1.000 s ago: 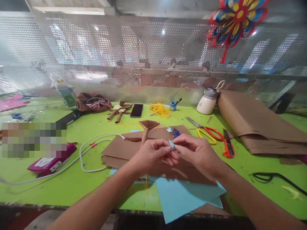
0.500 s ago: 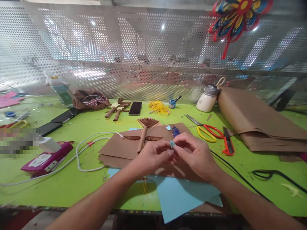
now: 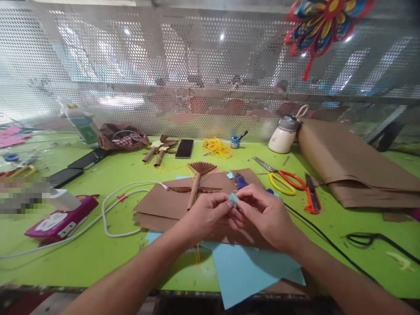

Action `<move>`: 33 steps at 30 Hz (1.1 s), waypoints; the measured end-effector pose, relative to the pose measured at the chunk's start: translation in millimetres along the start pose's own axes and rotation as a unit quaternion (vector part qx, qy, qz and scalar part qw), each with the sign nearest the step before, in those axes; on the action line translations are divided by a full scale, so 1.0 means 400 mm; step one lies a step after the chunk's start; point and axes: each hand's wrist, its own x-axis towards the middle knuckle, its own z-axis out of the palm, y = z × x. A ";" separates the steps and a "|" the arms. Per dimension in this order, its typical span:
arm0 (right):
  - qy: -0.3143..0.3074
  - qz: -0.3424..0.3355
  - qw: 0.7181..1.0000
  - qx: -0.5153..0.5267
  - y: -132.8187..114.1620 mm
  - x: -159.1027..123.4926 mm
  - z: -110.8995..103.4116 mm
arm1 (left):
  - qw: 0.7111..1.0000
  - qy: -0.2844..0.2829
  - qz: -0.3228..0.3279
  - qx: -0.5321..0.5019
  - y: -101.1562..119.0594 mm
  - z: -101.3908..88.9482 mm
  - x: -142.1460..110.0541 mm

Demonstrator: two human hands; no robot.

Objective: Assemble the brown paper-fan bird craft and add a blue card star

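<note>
A small folded piece of light-blue paper (image 3: 233, 200) is pinched between the fingertips of my left hand (image 3: 210, 216) and my right hand (image 3: 267, 214). Both hands hover over a stack of brown paper (image 3: 157, 205). On that stack, left of the hands, lies a rolled brown paper figure (image 3: 195, 192) with a pleated fan at its top. A tiny pale-blue paper scrap (image 3: 230, 175) and a dark-blue tool (image 3: 241, 180), partly hidden, are just beyond my fingers. Light-blue sheets (image 3: 244, 271) stick out under the stack toward me, over the table's front edge.
Scissors (image 3: 278, 177) and an orange cutter (image 3: 313, 197) lie to the right, near a large folded brown paper (image 3: 357, 170). A phone (image 3: 184, 148), yellow string (image 3: 217, 148) and a bottle (image 3: 282, 134) stand or lie behind. Left is a purple power strip (image 3: 62, 218) with a white cable (image 3: 105, 214).
The blue paper piece has turned between my fingertips and now shows a wider, pointed face. My hands have stayed in nearly the same place.
</note>
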 end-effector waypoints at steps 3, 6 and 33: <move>0.014 -0.035 0.999 -0.035 -0.005 -0.003 0.002 | 0.991 0.042 0.015 0.126 -0.010 -0.003 0.002; 0.042 -0.060 0.993 -0.088 -0.008 -0.007 0.008 | 0.930 0.092 0.091 0.345 -0.024 -0.002 -0.004; -0.020 0.167 0.960 0.222 0.004 -0.006 0.022 | 0.888 0.174 0.171 0.391 -0.025 -0.005 -0.011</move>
